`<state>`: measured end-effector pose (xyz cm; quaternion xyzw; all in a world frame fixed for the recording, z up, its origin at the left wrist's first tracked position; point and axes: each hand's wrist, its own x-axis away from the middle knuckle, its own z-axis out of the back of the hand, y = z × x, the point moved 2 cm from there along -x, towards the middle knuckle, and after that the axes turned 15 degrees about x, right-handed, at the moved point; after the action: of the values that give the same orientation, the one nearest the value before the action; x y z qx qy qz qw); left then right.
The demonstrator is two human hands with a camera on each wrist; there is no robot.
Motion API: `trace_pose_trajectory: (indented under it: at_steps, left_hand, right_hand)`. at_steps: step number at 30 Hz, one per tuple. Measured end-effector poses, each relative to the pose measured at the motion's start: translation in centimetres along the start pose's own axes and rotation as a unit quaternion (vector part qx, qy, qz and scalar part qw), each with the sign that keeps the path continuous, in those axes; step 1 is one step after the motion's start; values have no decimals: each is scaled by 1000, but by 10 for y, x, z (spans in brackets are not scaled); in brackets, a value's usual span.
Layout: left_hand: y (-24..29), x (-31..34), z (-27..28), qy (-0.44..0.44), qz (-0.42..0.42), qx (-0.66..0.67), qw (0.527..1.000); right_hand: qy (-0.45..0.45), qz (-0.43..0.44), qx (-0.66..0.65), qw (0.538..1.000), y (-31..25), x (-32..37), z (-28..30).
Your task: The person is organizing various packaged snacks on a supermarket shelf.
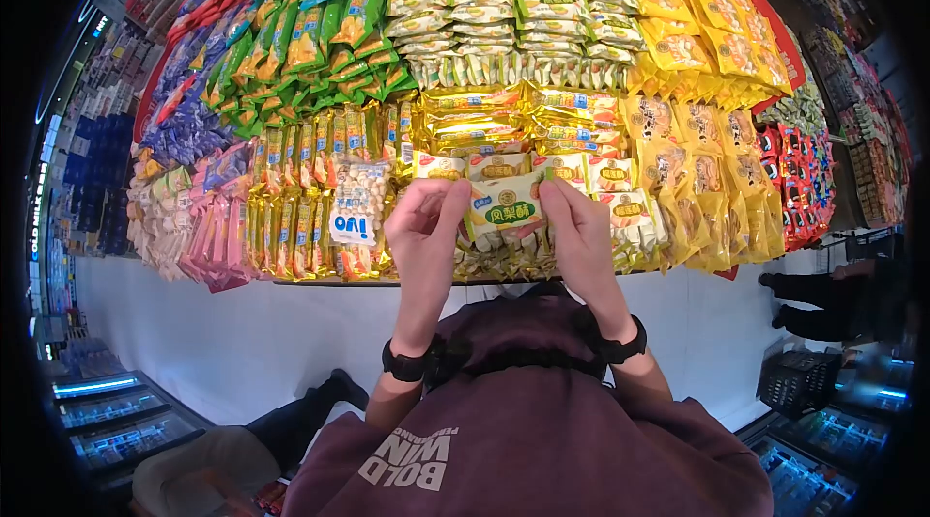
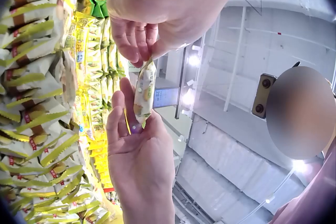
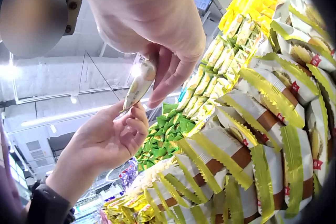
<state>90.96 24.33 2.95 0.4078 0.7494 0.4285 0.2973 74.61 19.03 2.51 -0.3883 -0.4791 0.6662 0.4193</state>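
Note:
A small white and green snack packet (image 1: 506,210) with Chinese lettering is stretched between both hands, its printed face toward the head camera. My left hand (image 1: 426,226) pinches one end between thumb and fingers. At the other end, my right hand (image 1: 581,236) pinches it the same way. Seen edge-on in the left wrist view, the packet (image 2: 145,94) looks thin and sealed. Just behind and below the hands lie similar white packets (image 1: 628,212) in rows at the front of the display. A clear bag of round pieces (image 1: 359,189) lies left of my left hand.
Gold-wrapped bars (image 1: 310,154), green packets (image 1: 363,13) and yellow packets (image 1: 717,13) fill the piled display. Its front edge (image 1: 320,281) runs close to my body. A dark basket (image 1: 796,379) stands on the floor at right, and other people's legs (image 1: 809,304) show nearby.

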Motion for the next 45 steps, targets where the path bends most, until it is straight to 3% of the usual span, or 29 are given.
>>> trace_pose_trajectory:
  at_steps: [6,9,13,23,32,38,39,41,45]
  left_hand:
    - [-5,-2,-3,-9,-26,-24,999]
    - [-6,-1,-5,-38,58,11,998]
    - [-9,5,-7,-116,77,-74,988]
    - [-10,-2,-4,-85,46,-45,994]
    - [-10,-3,-6,-62,51,-65,995]
    - [-11,-7,-8,-58,103,26,993]
    - [-15,-6,-6,-93,110,32,989]
    - [-17,-3,-8,-94,104,-4,990]
    - [-18,-6,-9,-84,103,-45,990]
  right_hand:
    - [12,-17,-46,999,9,-5,-3]
    - [17,-23,-59,998,13,-6,0]
    - [39,-27,-78,996,11,-8,0]
    - [-26,-24,6,999,12,-2,2]
    - [39,30,144,988,7,-1,4]
    - [23,39,125,991,11,-2,7]
    - [11,36,121,992,14,-2,6]
    - [-13,33,114,993,19,-1,5]
    - [22,62,181,981,12,1,13]
